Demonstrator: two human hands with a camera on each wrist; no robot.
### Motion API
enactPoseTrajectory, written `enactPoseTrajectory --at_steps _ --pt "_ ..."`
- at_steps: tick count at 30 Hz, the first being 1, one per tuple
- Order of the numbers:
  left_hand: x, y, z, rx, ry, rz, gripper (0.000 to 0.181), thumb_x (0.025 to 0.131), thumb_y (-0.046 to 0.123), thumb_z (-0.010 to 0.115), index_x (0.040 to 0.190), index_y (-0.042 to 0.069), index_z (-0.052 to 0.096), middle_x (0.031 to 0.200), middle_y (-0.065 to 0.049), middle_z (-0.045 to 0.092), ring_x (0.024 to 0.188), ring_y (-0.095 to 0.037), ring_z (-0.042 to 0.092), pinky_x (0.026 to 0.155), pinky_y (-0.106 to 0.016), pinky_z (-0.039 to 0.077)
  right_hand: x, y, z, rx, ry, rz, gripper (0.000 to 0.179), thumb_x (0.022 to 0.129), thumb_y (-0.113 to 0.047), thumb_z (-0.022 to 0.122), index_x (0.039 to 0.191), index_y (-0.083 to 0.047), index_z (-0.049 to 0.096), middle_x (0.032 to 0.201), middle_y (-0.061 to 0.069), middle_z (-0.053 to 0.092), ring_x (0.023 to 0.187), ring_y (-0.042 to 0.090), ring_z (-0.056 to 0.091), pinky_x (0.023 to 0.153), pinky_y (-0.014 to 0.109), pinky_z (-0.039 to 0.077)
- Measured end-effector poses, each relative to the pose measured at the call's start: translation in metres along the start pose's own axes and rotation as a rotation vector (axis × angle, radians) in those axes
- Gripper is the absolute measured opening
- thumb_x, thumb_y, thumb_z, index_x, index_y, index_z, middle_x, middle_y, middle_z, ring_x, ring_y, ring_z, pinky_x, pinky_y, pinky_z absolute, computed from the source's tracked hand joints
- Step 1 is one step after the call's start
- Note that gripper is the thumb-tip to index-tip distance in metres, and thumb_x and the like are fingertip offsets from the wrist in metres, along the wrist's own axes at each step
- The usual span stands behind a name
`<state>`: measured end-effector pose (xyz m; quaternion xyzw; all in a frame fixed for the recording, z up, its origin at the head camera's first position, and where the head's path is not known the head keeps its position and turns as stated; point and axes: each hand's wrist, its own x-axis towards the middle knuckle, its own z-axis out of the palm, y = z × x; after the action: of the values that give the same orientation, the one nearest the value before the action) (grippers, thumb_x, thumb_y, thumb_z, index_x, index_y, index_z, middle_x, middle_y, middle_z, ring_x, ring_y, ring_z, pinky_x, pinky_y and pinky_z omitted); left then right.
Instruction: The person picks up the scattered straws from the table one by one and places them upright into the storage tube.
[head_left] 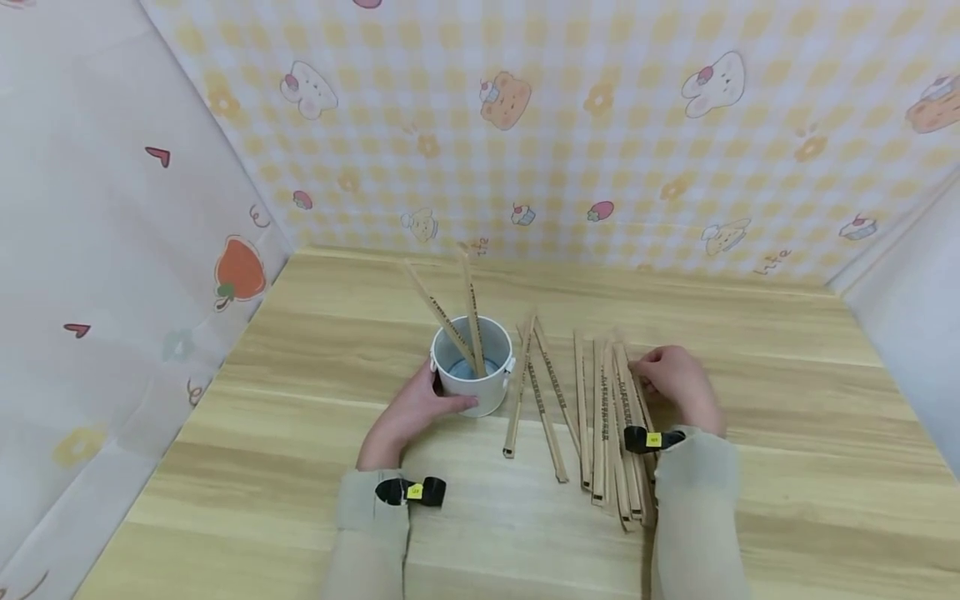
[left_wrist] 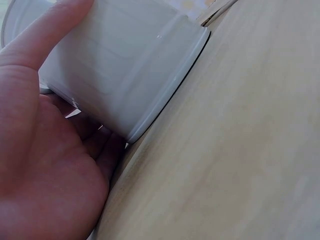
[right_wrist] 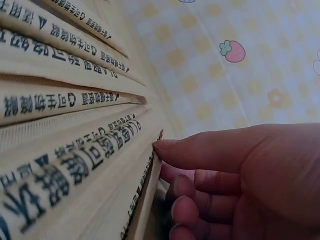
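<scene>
A small white bucket (head_left: 491, 392) stands upright on the table, with two paper-wrapped straws (head_left: 473, 312) leaning in it. My left hand (head_left: 420, 410) grips it from the left, thumb across the front wall; in the left wrist view the thumb lies on the bucket wall (left_wrist: 115, 60) and the other fingers are partly hidden behind it. At the right edge of a pile of brown wrapped straws (head_left: 604, 408), my right hand (head_left: 678, 383) pinches the far end of one wrapped straw (right_wrist: 145, 200) between thumb and index finger. The remaining fingers curl in below.
Between bucket and pile, several wrapped straws (head_left: 551, 375) lie loosely crossed on the wood-grain table (head_left: 315, 333). A yellow checked backdrop (head_left: 555, 150) rises behind the table, and a white patterned sheet (head_left: 112, 250) hangs at the left.
</scene>
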<state>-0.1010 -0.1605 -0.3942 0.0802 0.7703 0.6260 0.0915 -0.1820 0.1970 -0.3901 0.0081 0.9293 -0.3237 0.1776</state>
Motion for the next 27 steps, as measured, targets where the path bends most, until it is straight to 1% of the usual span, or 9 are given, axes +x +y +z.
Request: enactPoseTrajectory --at_steps 3,6,10,14,16,20,22,25,27 --pt "-0.002 -0.003 0.000 -0.003 0.002 -0.006 0.091 0.068 0.014 0.077 0.140 0.019 0.022 0.134 -0.009 0.037 0.122 -0.033 0.034 0.100 -0.048 0.025 0.001 -0.003 0.004 -0.040 0.002 -0.002 0.029 0.086 -0.031 0.054 0.084 -0.003 0.062 0.069 0.005 0.056 0.061 0.020 0.050 0.053 0.029 0.040" --pt "-0.001 -0.005 0.000 -0.015 0.003 0.000 0.091 0.068 0.013 0.077 0.140 0.019 0.022 0.134 -0.008 0.037 0.122 -0.032 0.035 0.100 -0.048 0.026 0.002 -0.006 0.007 -0.065 0.002 -0.008 0.026 0.085 -0.028 0.054 0.082 -0.004 0.063 0.069 0.004 0.056 0.060 0.019 0.049 0.052 0.029 0.039" --pt "0.000 -0.005 0.000 -0.029 0.000 0.010 0.090 0.068 0.013 0.077 0.140 0.019 0.023 0.134 -0.009 0.037 0.122 -0.032 0.035 0.101 -0.047 0.025 0.003 -0.010 0.009 -0.063 -0.005 -0.009 0.024 0.084 -0.026 0.054 0.084 -0.005 0.064 0.071 0.004 0.057 0.060 0.017 0.050 0.053 0.028 0.041" --pt "0.000 -0.004 0.001 -0.040 0.005 0.010 0.089 0.068 0.015 0.077 0.139 0.018 0.025 0.133 -0.010 0.038 0.121 -0.032 0.035 0.101 -0.047 0.024 0.003 -0.012 0.010 -0.059 -0.013 0.012 0.027 0.085 -0.029 0.054 0.079 -0.004 0.063 0.065 0.003 0.054 0.056 0.017 0.050 0.052 0.028 0.041" --pt "0.000 -0.005 0.001 -0.041 0.007 0.010 0.088 0.067 0.016 0.078 0.139 0.019 0.025 0.132 -0.009 0.039 0.121 -0.031 0.036 0.101 -0.047 0.025 0.003 -0.014 0.010 -0.072 -0.025 0.013 0.027 0.085 -0.029 0.055 0.081 -0.004 0.062 0.066 0.002 0.053 0.057 0.016 0.050 0.052 0.028 0.042" --pt "0.000 -0.007 0.002 -0.050 0.006 0.011 0.088 0.067 0.018 0.078 0.138 0.021 0.026 0.132 -0.007 0.038 0.121 -0.029 0.036 0.101 -0.047 0.025 0.003 -0.019 0.013 -0.105 -0.055 -0.018 0.025 0.085 -0.027 0.055 0.084 -0.003 0.063 0.069 0.004 0.057 0.058 0.016 0.052 0.054 0.029 0.043" --pt "0.000 -0.007 0.002 -0.056 -0.001 0.012 0.088 0.067 0.017 0.078 0.139 0.019 0.025 0.133 -0.009 0.038 0.121 -0.031 0.036 0.101 -0.047 0.025 0.003 -0.021 0.014 -0.121 -0.062 -0.025 0.023 0.084 -0.025 0.053 0.079 -0.004 0.061 0.065 0.004 0.056 0.055 0.016 0.052 0.054 0.029 0.042" --pt "0.001 -0.007 0.001 -0.059 -0.015 0.022 0.089 0.069 0.014 0.076 0.140 0.015 0.022 0.134 -0.012 0.036 0.121 -0.035 0.034 0.100 -0.049 0.025 0.002 -0.023 0.014 -0.101 -0.050 -0.033 0.025 0.085 -0.024 0.052 0.072 -0.004 0.058 0.058 0.002 0.051 0.050 0.016 0.049 0.051 0.030 0.040" --pt "0.002 -0.005 0.000 -0.044 -0.017 0.021 0.090 0.069 0.013 0.076 0.140 0.014 0.021 0.134 -0.011 0.035 0.121 -0.035 0.034 0.099 -0.049 0.026 0.002 -0.023 0.012 -0.080 -0.046 -0.030 0.027 0.086 -0.026 0.053 0.073 -0.004 0.055 0.058 0.002 0.048 0.049 0.016 0.045 0.050 0.030 0.039"
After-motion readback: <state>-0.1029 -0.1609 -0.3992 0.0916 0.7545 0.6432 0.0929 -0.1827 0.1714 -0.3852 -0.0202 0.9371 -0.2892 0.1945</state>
